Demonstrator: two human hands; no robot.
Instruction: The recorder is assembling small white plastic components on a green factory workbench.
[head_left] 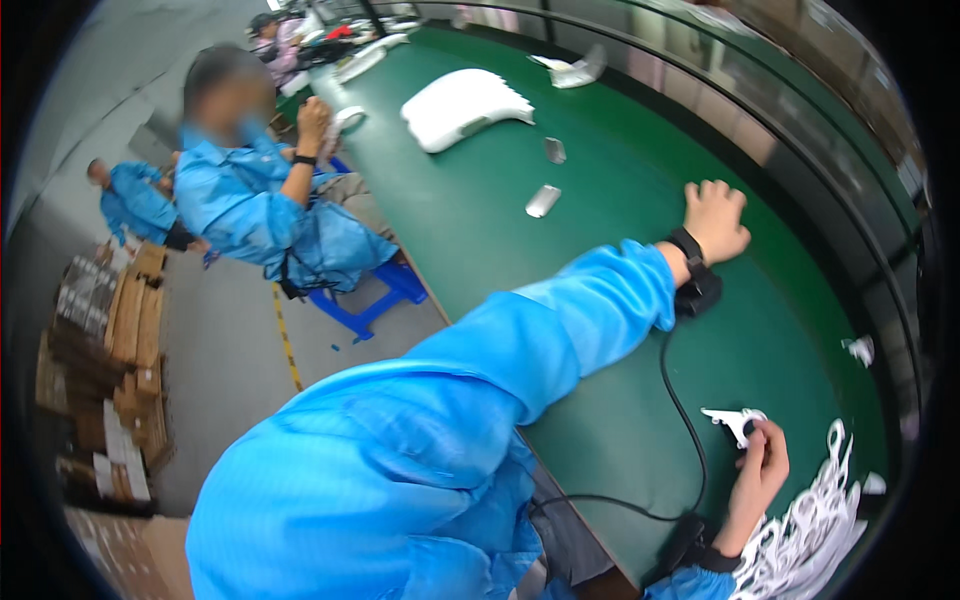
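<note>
head view: right hand (760,470) grip clamped on white plastic piece (735,420); left hand (715,220) flat, fingers apart.

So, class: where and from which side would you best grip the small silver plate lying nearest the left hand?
Probably by the two long edges of the silver plate, from above: it lies flat on the green table, nothing touching it, left hand apart.

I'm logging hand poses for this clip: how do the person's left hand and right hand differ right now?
The left hand lies palm-down on the green table, holding nothing; the right hand pinches a small white plastic piece. The left hand is stretched far out across the table; the right hand stays close in, beside a pile of white parts. Both wear a black wrist strap and a blue sleeve.
</note>
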